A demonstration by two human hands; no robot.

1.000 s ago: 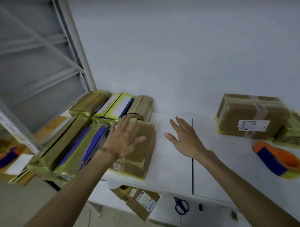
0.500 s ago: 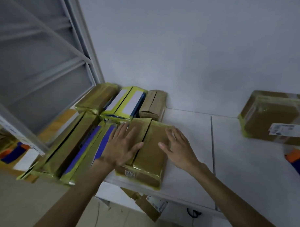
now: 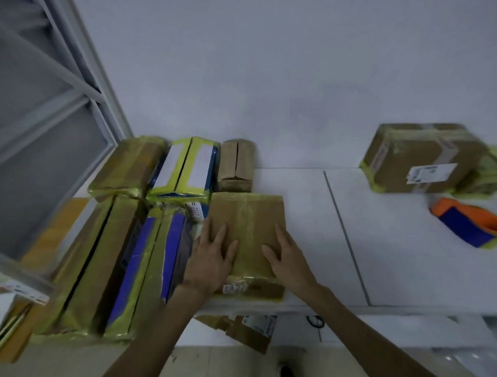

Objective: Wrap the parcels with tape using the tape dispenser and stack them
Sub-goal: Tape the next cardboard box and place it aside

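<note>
Stacking step in hand, by my judgement. The flat brown cardboard parcel with yellow tape (image 3: 247,233) lies on the white counter (image 3: 399,262), touching the taped row to its left. Left hand (image 3: 213,256) and right hand (image 3: 289,257) rest spread, palms down, on it — nothing pinched. Next move likely calls for reaching right of this parcel to the orange-and-blue tape dispenser (image 3: 468,223).

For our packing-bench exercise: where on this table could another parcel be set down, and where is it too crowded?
Free: the bare white table between the brown parcel under both hands and the tape dispenser; also the near strip in front of the dispenser. Crowded: the left end, where taped parcels lie packed side by side, and the far right corner, filled by the labelled parcel.
</note>
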